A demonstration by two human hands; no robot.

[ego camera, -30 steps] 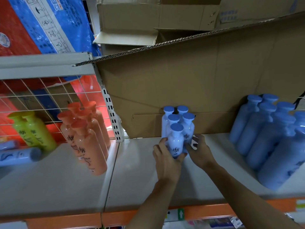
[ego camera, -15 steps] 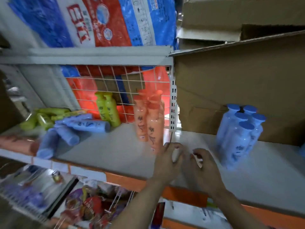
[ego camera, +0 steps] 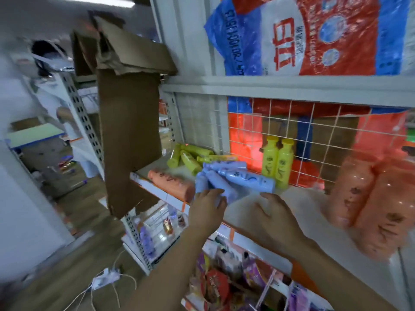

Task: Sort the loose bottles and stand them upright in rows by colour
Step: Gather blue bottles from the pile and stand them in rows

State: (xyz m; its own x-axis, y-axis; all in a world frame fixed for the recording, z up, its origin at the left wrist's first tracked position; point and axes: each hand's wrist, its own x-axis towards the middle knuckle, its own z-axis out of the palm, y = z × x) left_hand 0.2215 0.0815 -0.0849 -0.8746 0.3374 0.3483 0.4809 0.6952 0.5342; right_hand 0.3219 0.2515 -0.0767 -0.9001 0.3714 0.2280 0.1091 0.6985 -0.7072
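Several loose bottles on the white shelf [ego camera: 251,205], left to right: one orange bottle [ego camera: 170,181] lying flat at the shelf's left front edge; a heap of yellow-green bottles [ego camera: 190,159] lying behind it toward the back; a pile of light blue bottles [ego camera: 226,179] lying on their sides, dark script on the topmost; two yellow-green upright bottles [ego camera: 278,161] standing side by side against the wire grid [ego camera: 314,135]; a blurred upright cluster of orange bottles [ego camera: 372,205] at far right. Cardboard flap [ego camera: 128,131] hanging at the left end of the shelf.

Left hand [ego camera: 207,208] at the near end of the blue pile — fingers curled over the lowest blue bottle, touching it; full grip not clear. Right hand [ego camera: 274,215] just right of it, palm down, fingers loosely bent and spread, holding nothing, hovering over or resting on bare shelf — contact cannot be told. Blue pile directly beyond both hands, its near end under the left fingers, topmost bottle just past the right fingertips. Upright orange cluster well right of the right hand.
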